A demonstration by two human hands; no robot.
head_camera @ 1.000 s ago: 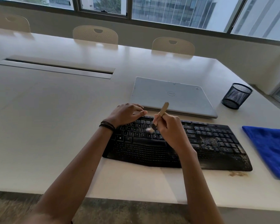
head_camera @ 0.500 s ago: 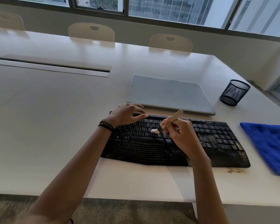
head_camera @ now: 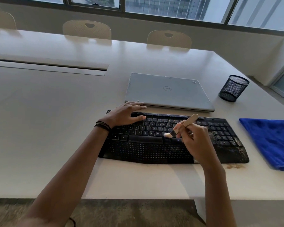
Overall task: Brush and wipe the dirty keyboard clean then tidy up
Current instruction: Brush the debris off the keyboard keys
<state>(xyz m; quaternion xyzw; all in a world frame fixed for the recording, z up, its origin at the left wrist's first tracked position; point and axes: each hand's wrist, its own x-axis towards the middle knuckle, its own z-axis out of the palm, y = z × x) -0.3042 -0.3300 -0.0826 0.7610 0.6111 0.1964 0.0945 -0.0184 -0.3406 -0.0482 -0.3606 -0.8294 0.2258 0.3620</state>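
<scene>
Two hands are over the long black ergonomic keyboard (head_camera: 146,149). I see it lying on the white desk (head_camera: 56,128) near the front edge, its long axis running left to right. The left hand (head_camera: 125,114) rests flat on the upper-left keys, fingers straight, grip apart and holding nothing. The right hand (head_camera: 195,141) has its grip clamped on the small wooden-handled brush (head_camera: 185,124), thumb and fingers pinching low on the handle. The brush slants. Its pale bristles (head_camera: 167,135) point down-left onto the bottom letter row, by the space bar's right end. The handle end aims up-right toward the closed silver laptop (head_camera: 167,90) just behind the keyboard. Brown grit covers the right-hand keys and number pad, and brown crumbs (head_camera: 233,166) sit on the desk at the front right corner. A blue microfibre cloth (head_camera: 269,141) lies right of the keyboard, with a black mesh pen cup (head_camera: 234,88) beyond it.
</scene>
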